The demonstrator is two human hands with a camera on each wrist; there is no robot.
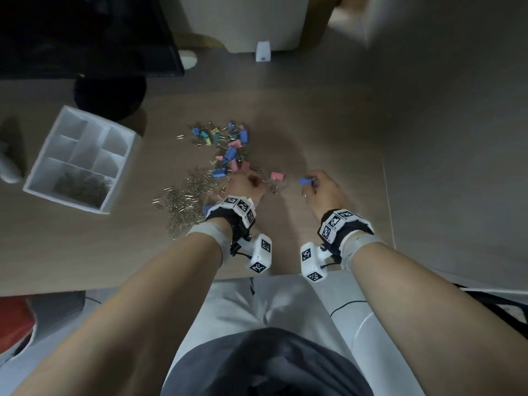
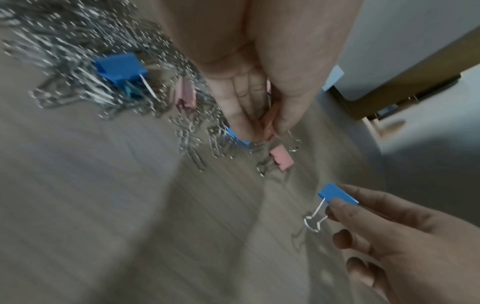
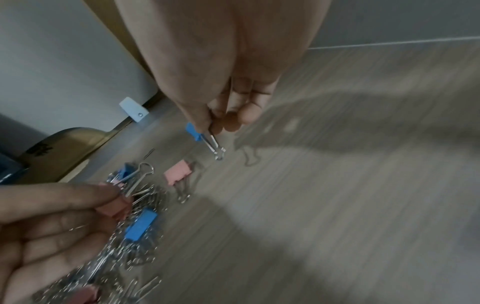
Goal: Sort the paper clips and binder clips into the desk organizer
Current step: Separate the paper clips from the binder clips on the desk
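A white desk organizer stands at the left, with paper clips in its front compartment. Loose paper clips and coloured binder clips lie piled mid-desk. My left hand pinches a pink binder clip between thumb and fingers, just above the pile's near edge. Another pink binder clip lies on the desk between my hands. To the right, my right hand pinches a blue binder clip just above the desk, its wire handles hanging down.
A black monitor and its round base stand behind the organizer. A small white block sits at the back. A white object lies left of the organizer. The desk's front edge runs above my lap.
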